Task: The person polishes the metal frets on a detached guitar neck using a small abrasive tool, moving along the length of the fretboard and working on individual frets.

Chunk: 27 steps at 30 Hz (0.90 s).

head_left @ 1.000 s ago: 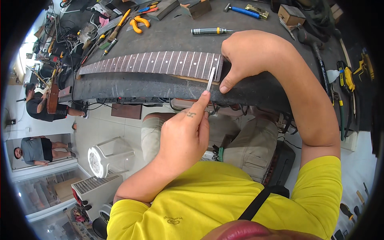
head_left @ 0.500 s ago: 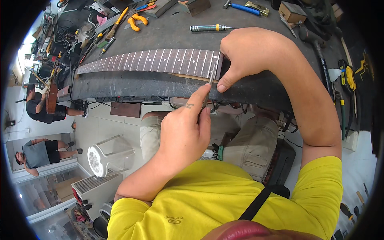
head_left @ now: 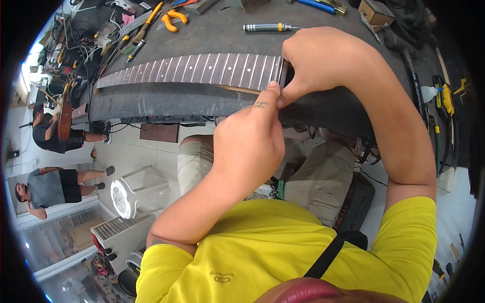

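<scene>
A guitar fretboard (head_left: pixel 202 68) of dark wood, with metal frets and pale dot inlays, lies along the bench's near edge. Closed and index finger extended, my left hand (head_left: pixel 247 144) grips a slim metal tool, like a small file, at the fretboard's right end. Most of that tool is hidden by my fingers; its thin blade runs along the last frets. My right hand (head_left: pixel 323 63) is curled around the same end, thumb on the near side and fingers on the far side, pressing or holding it. The thumb lies close beside my left fingertip.
Behind the fretboard rests a screwdriver (head_left: pixel 268 27). Orange-handled pliers (head_left: pixel 174 20), brushes and cables crowd the far left. A wooden block (head_left: pixel 376 12) and a hammer (head_left: pixel 399 43) lie at the right. Two people and a white stool (head_left: pixel 139 192) are off to the left.
My left hand has moved right and away from me, carrying the slim tool to the fretboard's end. My right thumb has come closer to it. The view has shifted slightly.
</scene>
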Available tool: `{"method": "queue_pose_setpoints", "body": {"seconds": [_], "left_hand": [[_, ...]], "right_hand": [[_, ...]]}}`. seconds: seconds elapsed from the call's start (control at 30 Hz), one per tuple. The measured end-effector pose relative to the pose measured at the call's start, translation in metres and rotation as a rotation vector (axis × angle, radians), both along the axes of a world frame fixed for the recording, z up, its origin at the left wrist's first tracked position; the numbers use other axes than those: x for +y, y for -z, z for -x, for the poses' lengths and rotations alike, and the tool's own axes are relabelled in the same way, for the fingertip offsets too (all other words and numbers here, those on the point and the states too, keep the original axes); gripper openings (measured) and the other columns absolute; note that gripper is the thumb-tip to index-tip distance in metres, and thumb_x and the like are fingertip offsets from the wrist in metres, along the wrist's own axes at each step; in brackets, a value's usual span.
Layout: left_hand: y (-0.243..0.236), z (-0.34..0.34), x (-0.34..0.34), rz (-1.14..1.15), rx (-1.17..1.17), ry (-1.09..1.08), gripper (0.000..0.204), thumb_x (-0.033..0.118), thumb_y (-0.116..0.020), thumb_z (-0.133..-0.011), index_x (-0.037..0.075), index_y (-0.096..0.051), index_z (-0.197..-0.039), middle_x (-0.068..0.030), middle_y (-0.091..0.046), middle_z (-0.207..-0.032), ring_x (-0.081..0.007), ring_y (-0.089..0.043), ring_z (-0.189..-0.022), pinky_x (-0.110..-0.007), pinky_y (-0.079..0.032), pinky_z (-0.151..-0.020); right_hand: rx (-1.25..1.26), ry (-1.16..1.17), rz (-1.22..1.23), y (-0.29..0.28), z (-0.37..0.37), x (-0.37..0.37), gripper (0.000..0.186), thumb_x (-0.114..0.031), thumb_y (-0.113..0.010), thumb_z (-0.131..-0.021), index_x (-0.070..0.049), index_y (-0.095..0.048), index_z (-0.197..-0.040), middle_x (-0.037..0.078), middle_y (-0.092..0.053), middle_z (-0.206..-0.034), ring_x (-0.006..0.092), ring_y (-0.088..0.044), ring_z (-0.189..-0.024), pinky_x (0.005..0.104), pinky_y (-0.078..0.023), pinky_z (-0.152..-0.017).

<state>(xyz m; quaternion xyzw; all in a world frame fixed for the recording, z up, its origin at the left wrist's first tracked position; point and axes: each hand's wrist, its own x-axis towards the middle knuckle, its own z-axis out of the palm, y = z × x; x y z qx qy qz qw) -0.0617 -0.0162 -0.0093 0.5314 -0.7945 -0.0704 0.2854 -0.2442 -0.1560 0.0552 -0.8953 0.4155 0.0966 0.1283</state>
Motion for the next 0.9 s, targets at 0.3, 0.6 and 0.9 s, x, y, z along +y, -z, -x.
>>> {"method": "queue_pose_setpoints", "body": {"seconds": [0.3,0.6,0.9], "left_hand": [[0.006,-0.010,0.006,0.045,0.028,0.037,0.051,-0.002,-0.073,-0.093,-0.001,-0.068,-0.144,-0.0180,-0.073,-0.079,-0.0390,-0.072,-0.065,-0.051,-0.056,-0.058],[0.000,-0.026,0.018,-0.036,0.050,0.091,0.061,-0.005,-0.072,-0.092,0.000,-0.062,-0.153,-0.0175,-0.073,-0.078,-0.0400,-0.073,-0.067,-0.049,-0.058,-0.061],[0.000,-0.034,0.032,-0.051,0.030,0.124,0.059,-0.006,-0.072,-0.092,-0.002,-0.064,-0.151,-0.0179,-0.069,-0.075,-0.0392,-0.071,-0.065,-0.049,-0.056,-0.059]], "right_hand": [[-0.004,0.012,0.055,-0.002,-0.004,0.004,0.074,-0.069,-0.084,-0.077,0.005,-0.081,-0.083,0.023,-0.076,-0.076,0.0403,-0.077,-0.075,0.0497,-0.063,-0.073],[-0.031,0.018,0.068,0.003,-0.003,0.003,0.074,-0.066,-0.087,-0.072,0.007,-0.079,-0.081,0.027,-0.073,-0.074,0.0439,-0.076,-0.075,0.0498,-0.062,-0.072],[-0.049,0.032,0.067,0.006,0.000,0.002,0.072,-0.064,-0.087,-0.072,0.006,-0.080,-0.082,0.025,-0.074,-0.074,0.0432,-0.077,-0.076,0.0497,-0.062,-0.073]]}}
